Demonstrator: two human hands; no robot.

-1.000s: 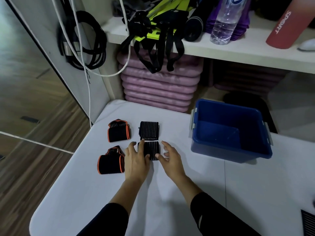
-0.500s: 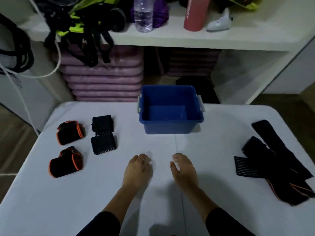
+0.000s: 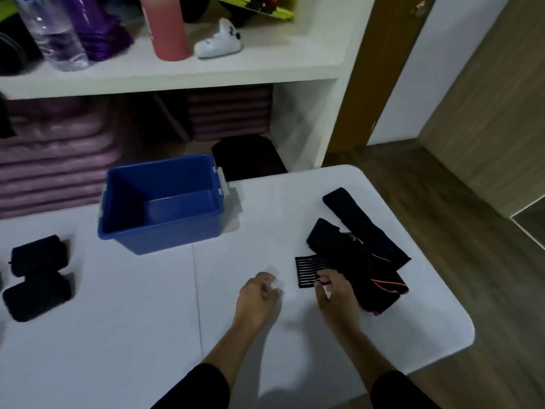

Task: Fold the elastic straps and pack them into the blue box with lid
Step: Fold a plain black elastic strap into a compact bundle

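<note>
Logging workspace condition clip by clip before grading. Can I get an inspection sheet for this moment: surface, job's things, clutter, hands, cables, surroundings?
Surface: white table, seam down the middle, no spills seen.
Job's things: blue box open and empty, no lid in view; folded straps at the table's left edge; unfolded strap pile on the right, with a striped strap sticking out of it.
Clutter: nothing seen.
Hands: left hand loosely curled, holding nothing; right hand with fingers at the striped strap's edge, grip unclear.
Cables: nothing seen.
Surroundings: shelf with a water bottle and a pink bottle; purple mats stacked below; wooden floor to the right.
</note>
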